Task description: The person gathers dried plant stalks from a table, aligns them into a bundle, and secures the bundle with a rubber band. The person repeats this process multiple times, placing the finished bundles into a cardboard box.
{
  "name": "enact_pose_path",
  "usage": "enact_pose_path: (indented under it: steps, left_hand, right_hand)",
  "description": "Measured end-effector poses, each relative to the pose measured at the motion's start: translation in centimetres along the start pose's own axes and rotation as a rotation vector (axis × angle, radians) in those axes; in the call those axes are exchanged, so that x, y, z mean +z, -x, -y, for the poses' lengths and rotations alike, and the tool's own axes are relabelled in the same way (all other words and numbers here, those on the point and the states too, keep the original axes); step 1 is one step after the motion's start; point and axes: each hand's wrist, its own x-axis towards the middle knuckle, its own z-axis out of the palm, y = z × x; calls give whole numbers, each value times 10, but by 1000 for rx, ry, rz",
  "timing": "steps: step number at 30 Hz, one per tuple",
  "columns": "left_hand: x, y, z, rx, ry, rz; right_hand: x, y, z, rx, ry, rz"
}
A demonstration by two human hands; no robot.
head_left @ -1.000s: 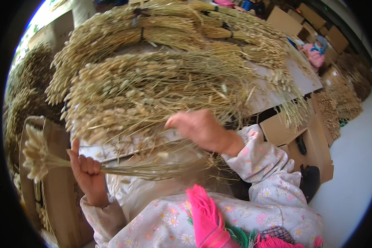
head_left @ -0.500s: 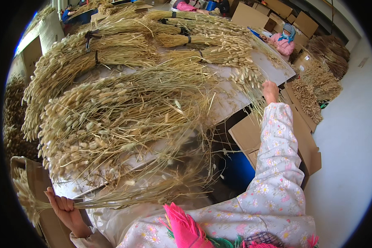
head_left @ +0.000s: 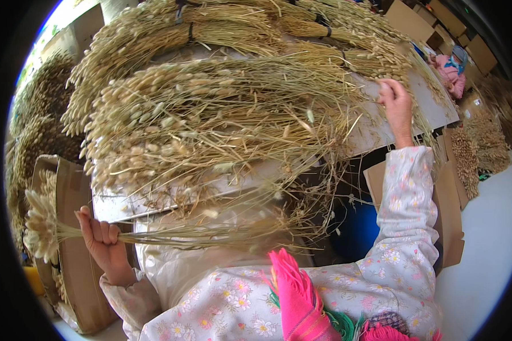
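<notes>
My left hand is wrapped round a bunch of dried grass stems at the lower left. Their fluffy pale heads stick out to its left, and the stems trail rightward in front of my body. Stretched out at the upper right, my right hand has its fingers pinched together above the right part of the table; whatever is between the fingertips is too small to make out. A large loose heap of the same grass lies between my hands, heads to the left and stems to the right.
Tied grass bundles lie along the far side of the table. An open cardboard box stands at the left, another at the right. Below the table's near edge is something blue. A person in pink sits at the far right.
The view has shifted, so the scene sits farther right. My right hand has moved inward from the stems at the table's right edge. My left hand still holds its bunch.
</notes>
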Motion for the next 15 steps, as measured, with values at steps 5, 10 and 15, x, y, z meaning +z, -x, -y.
enact_pose_path:
  steps: [5, 10, 15]
  left_hand:
    - [10, 4, 6, -12, 83, 33]
    - [12, 8, 8, -24, 110, 25]
    - [13, 5, 8, -49, 101, 34]
  right_hand:
    - [109, 76, 133, -673, -6, 603]
    - [172, 111, 151, -836, 548, 719]
    - [168, 97, 157, -561, 153, 693]
